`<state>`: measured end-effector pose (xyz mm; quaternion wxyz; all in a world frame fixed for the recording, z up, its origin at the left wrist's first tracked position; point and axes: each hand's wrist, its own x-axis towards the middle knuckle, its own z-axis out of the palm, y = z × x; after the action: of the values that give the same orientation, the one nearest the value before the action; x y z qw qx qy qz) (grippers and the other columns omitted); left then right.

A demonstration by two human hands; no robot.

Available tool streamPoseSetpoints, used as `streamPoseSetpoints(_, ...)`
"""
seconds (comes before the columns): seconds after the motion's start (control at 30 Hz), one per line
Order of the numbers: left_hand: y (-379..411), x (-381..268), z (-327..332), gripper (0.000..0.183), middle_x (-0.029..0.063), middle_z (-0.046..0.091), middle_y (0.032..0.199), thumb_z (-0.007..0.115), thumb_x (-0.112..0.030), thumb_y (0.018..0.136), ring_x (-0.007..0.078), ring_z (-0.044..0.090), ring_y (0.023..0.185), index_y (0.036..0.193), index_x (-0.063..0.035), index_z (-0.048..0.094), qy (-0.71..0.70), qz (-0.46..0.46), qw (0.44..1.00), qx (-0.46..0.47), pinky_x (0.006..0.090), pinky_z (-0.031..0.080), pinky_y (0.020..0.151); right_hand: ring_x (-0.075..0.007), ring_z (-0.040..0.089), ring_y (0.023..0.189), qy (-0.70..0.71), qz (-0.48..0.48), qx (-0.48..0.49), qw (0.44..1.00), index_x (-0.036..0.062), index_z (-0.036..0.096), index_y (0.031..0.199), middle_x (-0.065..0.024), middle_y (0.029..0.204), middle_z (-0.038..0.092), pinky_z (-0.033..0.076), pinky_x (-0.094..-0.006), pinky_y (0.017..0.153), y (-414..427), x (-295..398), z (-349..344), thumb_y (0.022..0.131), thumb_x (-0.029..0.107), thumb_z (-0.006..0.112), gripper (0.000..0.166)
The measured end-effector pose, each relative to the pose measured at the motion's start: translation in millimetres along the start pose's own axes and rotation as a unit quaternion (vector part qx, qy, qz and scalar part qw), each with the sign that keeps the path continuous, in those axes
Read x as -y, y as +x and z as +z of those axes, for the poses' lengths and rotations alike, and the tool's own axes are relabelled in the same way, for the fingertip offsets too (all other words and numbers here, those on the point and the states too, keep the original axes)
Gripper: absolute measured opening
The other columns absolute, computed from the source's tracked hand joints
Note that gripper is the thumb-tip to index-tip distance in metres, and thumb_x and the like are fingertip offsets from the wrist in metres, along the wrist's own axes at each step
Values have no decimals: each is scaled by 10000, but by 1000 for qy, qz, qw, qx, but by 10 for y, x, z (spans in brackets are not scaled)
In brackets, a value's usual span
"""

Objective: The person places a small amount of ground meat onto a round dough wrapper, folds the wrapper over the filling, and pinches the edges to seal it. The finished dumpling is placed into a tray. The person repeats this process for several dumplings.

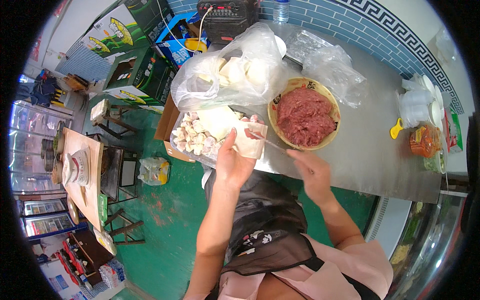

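Note:
My left hand (234, 161) holds a square dough wrapper (252, 148) across its fingers, and a stack of pale wrappers (217, 122) reaches out beyond the thumb. In my right hand (311, 170) is a thin stick (273, 145), its tip at a dab of minced meat (254, 134) on the wrapper. A yellow patterned bowl (273, 123) of raw minced meat (305, 116) stands just beyond that hand. Left of my left hand, a clear tray (174, 144) carries many folded dumplings (193, 137). A plastic bag (191, 84) with more wrappers lies behind them.
The steel table (375, 150) also bears a crumpled plastic bag (333, 73), a foil-like tray (305, 45), a jar of red sauce (425, 140), stacked plastic containers (420, 99) and a yellow-handled tool (396, 128). A black speaker (227, 22) and cardboard boxes (131, 75) stand at the back left.

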<state>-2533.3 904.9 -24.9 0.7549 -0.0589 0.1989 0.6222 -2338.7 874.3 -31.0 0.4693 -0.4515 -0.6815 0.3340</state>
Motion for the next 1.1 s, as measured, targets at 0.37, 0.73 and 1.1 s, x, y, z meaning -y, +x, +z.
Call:
streamPoseSetpoints(0.37, 89, -351, -239, 246, 75, 517, 874, 394, -217, 990, 143, 447, 725, 1061, -5, 497, -18, 111, 994, 10, 272, 418, 646, -206, 486, 555, -165, -182, 39, 969, 111, 677, 1056, -38, 668, 474, 389, -334, 476, -131, 11, -17, 700, 40, 703, 364)
streamPoseSetpoints(0.73, -193, 133, 281, 248, 65, 546, 882, 419, -181, 983, 213, 579, 868, 1119, 24, 455, 98, 138, 981, -98, 430, 431, 989, -190, 471, 544, -168, -223, 22, 960, 122, 688, 1038, -16, 640, 430, 383, -311, 465, 43, -42, 120, 673, 54, 653, 373)
streamPoseSetpoints(1.1, -143, -347, -429, 167, 112, 569, 890, 499, -153, 931, 256, 541, 775, 976, -14, 579, 741, 341, 568, -111, 389, 433, 751, -240, 538, 582, -355, -116, -25, 927, 107, 669, 1032, -64, 650, 496, 428, -351, 494, 286, 108, -362, 747, 46, 621, 295)
